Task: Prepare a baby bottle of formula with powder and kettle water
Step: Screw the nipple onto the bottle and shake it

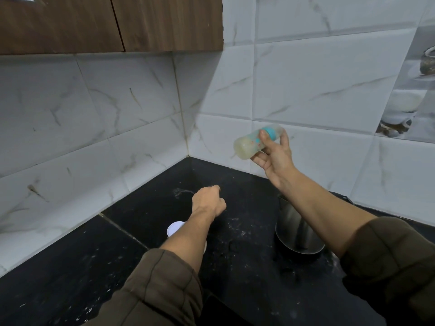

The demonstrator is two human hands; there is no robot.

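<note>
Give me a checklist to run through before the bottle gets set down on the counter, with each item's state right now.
1. Grip: the right hand holds the bottle in the air, tilted nearly sideways. Ok.
2. Cap: the teal ring is on, and no liquid shows leaking. Ok.
3. Mix: pale formula fills the lower end; the picture is blurred, so lumps cannot be judged. Cannot tell.
4. Landing spot: the counter in front has white powder spilled on it. Not ok.
5. Left hand: closed in a loose fist, low over the counter, holding nothing that shows. Ok.
6. Kettle: stands under the right forearm, close to the path down. Not ok.
</note>
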